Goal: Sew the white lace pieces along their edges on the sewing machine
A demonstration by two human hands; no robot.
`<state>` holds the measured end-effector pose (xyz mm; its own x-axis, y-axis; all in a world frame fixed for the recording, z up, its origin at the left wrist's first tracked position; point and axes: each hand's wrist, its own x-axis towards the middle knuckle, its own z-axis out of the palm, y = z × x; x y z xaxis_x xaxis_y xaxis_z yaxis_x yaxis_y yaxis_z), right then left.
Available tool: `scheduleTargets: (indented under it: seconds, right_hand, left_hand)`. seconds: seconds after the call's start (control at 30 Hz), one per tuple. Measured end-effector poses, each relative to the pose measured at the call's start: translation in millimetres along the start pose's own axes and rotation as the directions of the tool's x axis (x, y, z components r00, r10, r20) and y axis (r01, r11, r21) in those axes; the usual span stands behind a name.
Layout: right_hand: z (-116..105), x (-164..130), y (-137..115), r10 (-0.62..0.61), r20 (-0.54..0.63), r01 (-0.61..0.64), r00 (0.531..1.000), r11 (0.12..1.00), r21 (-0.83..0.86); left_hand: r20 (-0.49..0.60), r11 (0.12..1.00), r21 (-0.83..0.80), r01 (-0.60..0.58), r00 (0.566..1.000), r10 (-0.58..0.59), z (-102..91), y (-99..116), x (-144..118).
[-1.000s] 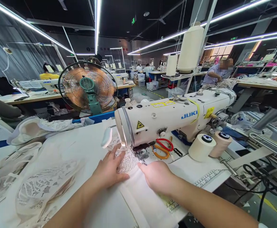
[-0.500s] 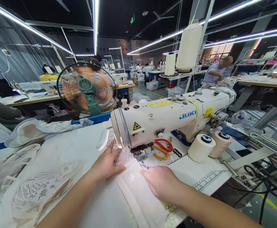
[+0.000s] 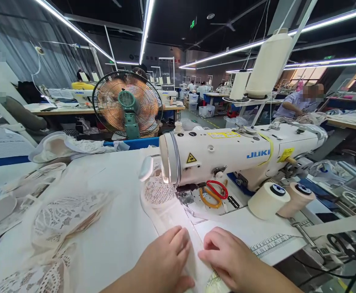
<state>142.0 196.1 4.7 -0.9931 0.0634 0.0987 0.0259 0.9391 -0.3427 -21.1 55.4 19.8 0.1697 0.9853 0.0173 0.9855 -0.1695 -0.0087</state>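
White cloth strip (image 3: 178, 219) lies long-ways on the table, one end under the needle of the sewing machine (image 3: 235, 156), the other end pointing back at the person. Its lace end (image 3: 158, 191) sits just left of the needle. Both hands have slid back from the machine. Now the left hand (image 3: 162, 262) and right hand (image 3: 226, 256) press curled fingers down on the near end, almost touching.

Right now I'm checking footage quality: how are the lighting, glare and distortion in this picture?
Head view: bright ceiling strip lights glare white; the sewing machine lamp washes out the white fabric beneath it; wide-angle lens bends straight lines near the edges; both hands, left hand and right hand, look slightly soft.
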Motion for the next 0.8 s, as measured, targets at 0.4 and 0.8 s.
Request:
scheduleTargets:
  seconds: [0.4,0.8]
  right_hand:
    - [3,3,7,-0.021,-0.012,0.021,1.000,0.999,-0.029]
    - [1,21,9,-0.019,-0.035,0.016,0.999,0.997,-0.076]
  left_hand:
    - [0.014,0.987,0.052,-0.151,0.989,0.150,-8.2,-6,3]
    - [-0.149,0.982,0.146,-0.123,0.978,0.145,1.0,-19,10]
